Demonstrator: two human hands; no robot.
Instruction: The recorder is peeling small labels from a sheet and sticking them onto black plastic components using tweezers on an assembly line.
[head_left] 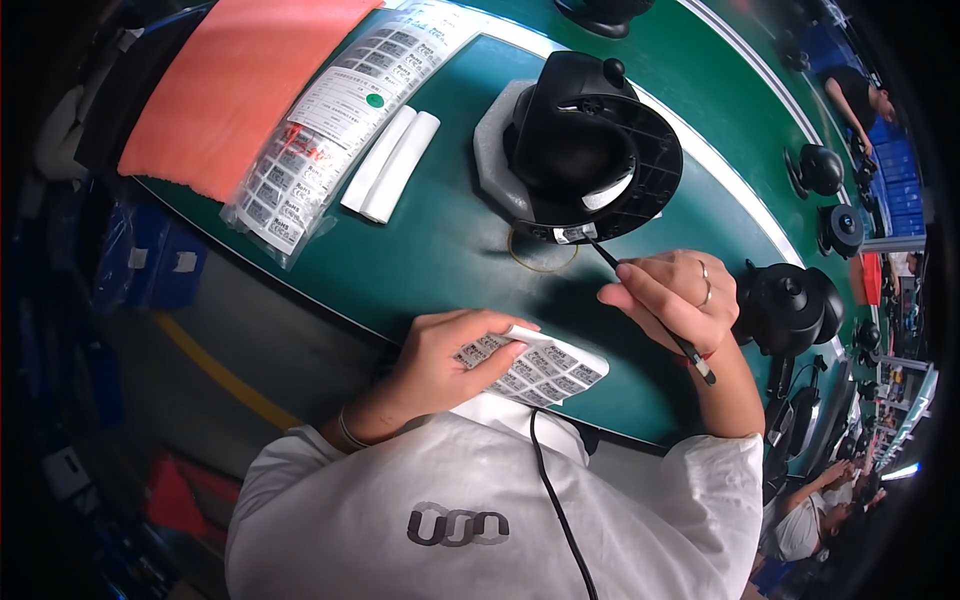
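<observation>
The step in hand appeared to be placement of a single label [575, 234] on the rim of the black housing [560, 125]. The housing lay at the upper centre of the frame, on a pale foam pad [492, 165] on the green tabletop [440, 250]. The label was at its lower rim, with the tip of the dark tweezers [697, 361] at its lower right edge. Whether the label was fully stuck down could not be told. The next move seemed to call for squaring the label and pressing it flat without creasing a corner.

The right hand [680, 300], right of centre, had its grip closed around the tweezers; thumb and fingers pinched the shaft, which slanted up and left toward the label. The left hand [430, 360], at the lower centre, had a narrow grip on the sheet of labels [545, 370], thumb over the printed face. The sheet was tilted, near the tabletop's near edge.
</observation>
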